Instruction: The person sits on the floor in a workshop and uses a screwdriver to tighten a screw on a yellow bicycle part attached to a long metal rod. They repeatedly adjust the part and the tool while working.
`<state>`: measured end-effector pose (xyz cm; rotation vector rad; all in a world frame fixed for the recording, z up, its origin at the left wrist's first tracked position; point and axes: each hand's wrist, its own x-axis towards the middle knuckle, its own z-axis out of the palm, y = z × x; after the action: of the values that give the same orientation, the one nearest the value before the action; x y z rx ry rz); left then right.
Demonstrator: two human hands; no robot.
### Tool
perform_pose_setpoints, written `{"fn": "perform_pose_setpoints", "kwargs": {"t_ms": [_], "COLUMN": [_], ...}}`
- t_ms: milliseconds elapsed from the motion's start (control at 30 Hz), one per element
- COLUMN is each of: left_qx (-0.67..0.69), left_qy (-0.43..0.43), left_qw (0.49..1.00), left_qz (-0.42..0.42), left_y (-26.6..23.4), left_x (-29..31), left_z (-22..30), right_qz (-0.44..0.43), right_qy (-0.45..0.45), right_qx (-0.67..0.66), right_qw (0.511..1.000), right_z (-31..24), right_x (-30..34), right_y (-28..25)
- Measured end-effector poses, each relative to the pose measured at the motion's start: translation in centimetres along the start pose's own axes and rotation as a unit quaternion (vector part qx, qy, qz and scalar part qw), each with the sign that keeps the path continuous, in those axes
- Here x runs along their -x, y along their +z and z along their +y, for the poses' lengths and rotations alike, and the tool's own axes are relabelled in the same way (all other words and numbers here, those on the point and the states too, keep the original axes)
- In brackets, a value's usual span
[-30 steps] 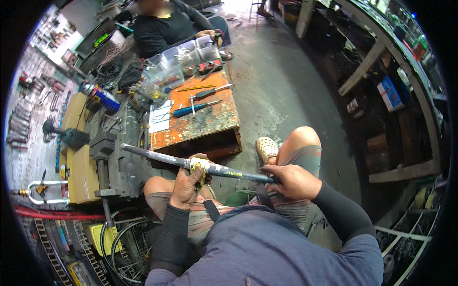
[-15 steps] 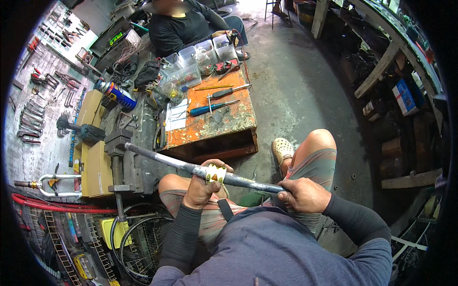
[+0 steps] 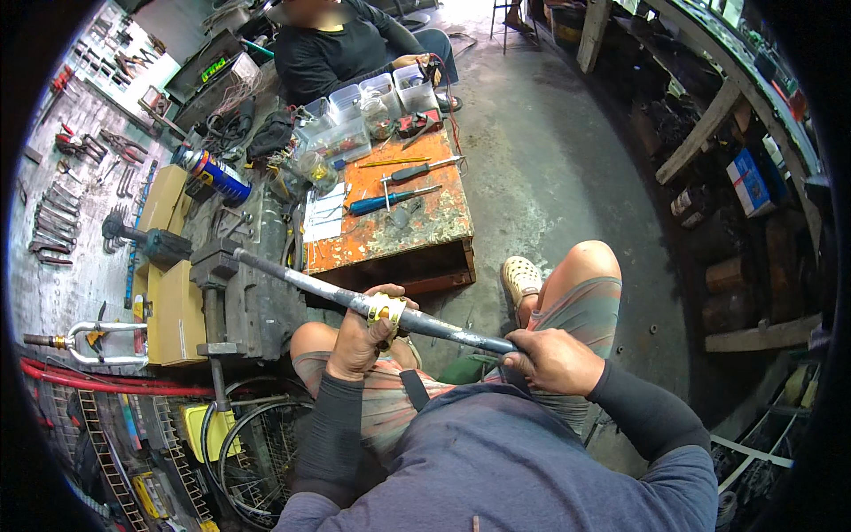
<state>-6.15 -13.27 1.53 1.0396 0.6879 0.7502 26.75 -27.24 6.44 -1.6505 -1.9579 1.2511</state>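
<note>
A long handlebar with worn black and silver paint lies slantwise across my lap, its far end pointing up and left past the bench vise. Around it sits a yellow-and-white clamp. My left hand cups the bar from below, thumb and fingers against the clamp. Wrapped over the bar's near right end is my right hand, its palm hiding the tip. The vise stands just beyond the bar's far end.
An orange worktable ahead carries screwdrivers, paper and plastic bins. A seated person is behind it. At left are a spray can, cardboard boxes, a bicycle fork and wheels. Wooden shelving lines the right.
The handlebar has shifted slightly away and to the left, with both hands along. The clamp looks turned a little, and my left thumb sits differently against it.
</note>
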Motion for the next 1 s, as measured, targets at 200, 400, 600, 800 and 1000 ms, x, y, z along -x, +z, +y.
{"fn": "perform_pose_setpoints", "kwargs": {"t_ms": [200,400,600,800,1000], "left_qx": [0.105,0.288,0.288,0.346,0.426], "left_qy": [-0.028,0.029,0.200,0.154,0.007], "left_qw": [0.993,0.953,0.936,0.925,0.902], "left_qz": [-0.051,-0.089,0.031,0.013,-0.077], "left_y": [-2.8,-2.9,4.0,-2.4,-7.0], "left_x": [0.4,0.2,-3.6,-7.8,-4.9], "left_z": [2.3,-1.6,-3.7,3.9,7.2], "right_qz": [-0.106,-0.142,-0.101,-0.042,-0.150], "right_qy": [0.007,0.076,0.063,-0.175,-0.227], "right_qx": [-0.204,-0.423,-0.450,-0.264,-0.239], "right_qw": [0.973,0.891,0.885,0.948,0.932], "right_z": [1.4,2.1,-0.8,-6.4,-8.8], "right_x": [-1.5,-2.4,-5.2,-9.9,-9.6], "right_y": [1.3,3.0,5.0,8.9,6.4]}}
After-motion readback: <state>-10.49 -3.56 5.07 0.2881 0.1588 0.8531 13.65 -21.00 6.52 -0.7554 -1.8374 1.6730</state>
